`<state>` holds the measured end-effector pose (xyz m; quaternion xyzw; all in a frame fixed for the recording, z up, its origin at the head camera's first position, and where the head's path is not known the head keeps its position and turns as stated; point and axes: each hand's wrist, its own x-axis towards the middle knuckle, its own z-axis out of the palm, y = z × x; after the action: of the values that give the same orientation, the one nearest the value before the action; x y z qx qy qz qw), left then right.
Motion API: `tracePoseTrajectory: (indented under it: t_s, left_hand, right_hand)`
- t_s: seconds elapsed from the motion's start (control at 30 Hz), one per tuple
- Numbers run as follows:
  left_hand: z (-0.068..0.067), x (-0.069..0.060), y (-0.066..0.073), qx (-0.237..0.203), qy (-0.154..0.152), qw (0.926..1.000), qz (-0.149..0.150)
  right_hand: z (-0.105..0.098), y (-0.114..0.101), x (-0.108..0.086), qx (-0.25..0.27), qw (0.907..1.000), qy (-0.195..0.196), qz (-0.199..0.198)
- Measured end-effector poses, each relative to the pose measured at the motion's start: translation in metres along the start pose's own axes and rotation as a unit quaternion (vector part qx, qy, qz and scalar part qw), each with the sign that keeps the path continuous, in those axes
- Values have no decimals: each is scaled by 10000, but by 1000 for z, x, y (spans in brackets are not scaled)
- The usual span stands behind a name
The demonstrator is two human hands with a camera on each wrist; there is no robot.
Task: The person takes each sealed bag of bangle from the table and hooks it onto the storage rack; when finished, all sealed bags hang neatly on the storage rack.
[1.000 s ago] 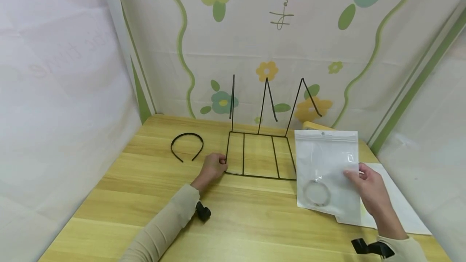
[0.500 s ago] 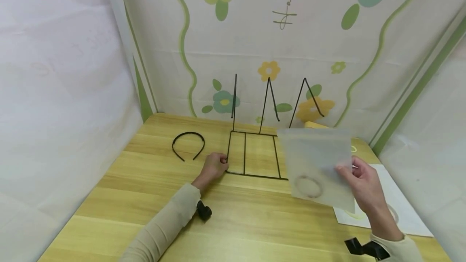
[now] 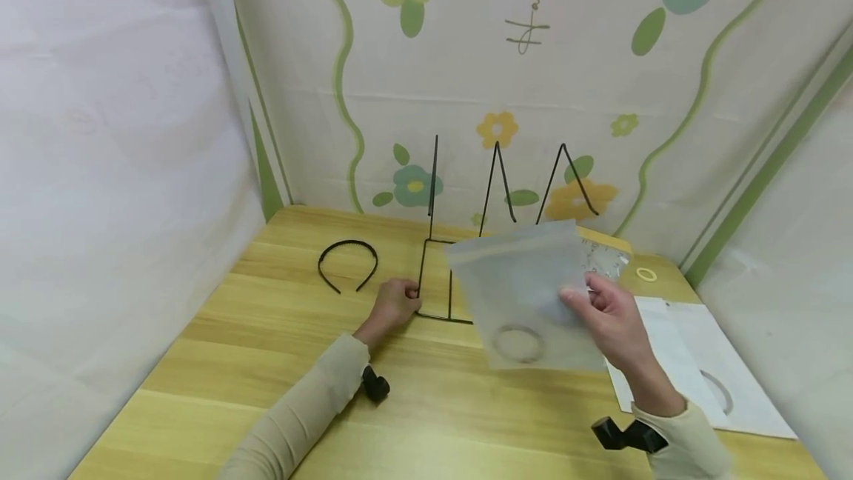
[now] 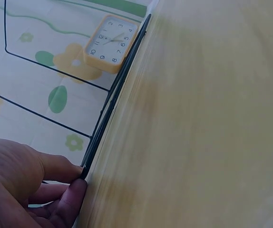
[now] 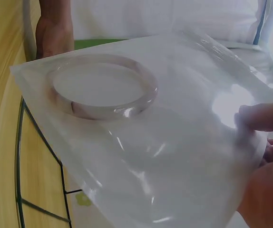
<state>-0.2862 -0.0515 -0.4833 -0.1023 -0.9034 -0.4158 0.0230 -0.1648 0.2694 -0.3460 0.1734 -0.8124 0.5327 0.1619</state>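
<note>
My left hand (image 3: 395, 304) pinches the near left corner of a black wire rack (image 3: 434, 176). In the left wrist view thumb and fingertips meet around the wire rack (image 4: 107, 114) low on its frame. A translucent flat bag (image 3: 526, 276) is held up in my right hand (image 3: 616, 324), thumb on the face toward me, in front of the rack's right part, which it hides. Inside the bag (image 5: 184, 156) lies a pale, brown-marbled bangle (image 5: 112, 112), near the bag's lower end.
A black toothed headband (image 3: 348, 242) lies left of the rack. Behind the bag stands a yellow-framed clock (image 4: 112, 42). On the right are a small pale yellow ring (image 3: 638, 271) and flat white sheets or bags (image 3: 753, 369), with a ring shape showing in one. Fabric walls enclose the table (image 3: 433, 421).
My right hand has carried the bag leftward and turned it, so it covers the rack's right side and uncovers the clock and white sheets. My left hand stays on the rack.
</note>
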Motion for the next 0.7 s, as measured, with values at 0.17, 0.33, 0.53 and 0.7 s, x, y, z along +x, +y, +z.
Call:
tracePoseTrajectory:
  t_s: [0.17, 0.33, 0.53, 0.7]
  left_hand:
    - [-1, -1, -1, -22, 44, 9999, 93]
    - [-3, -3, 2, -25, 55, 9999, 86]
    - [-6, -7, 9, -75, 83, 9998, -143]
    - [-5, -8, 10, -84, 93, 9997, -222]
  right_hand:
    - [18, -8, 10, 180, 9993, -164, -296]
    - [35, -12, 19, 213, 9973, -350, -608]
    - [51, -17, 27, 101, 9973, -313, -663]
    - [57, -22, 31, -65, 9981, -304, -527]
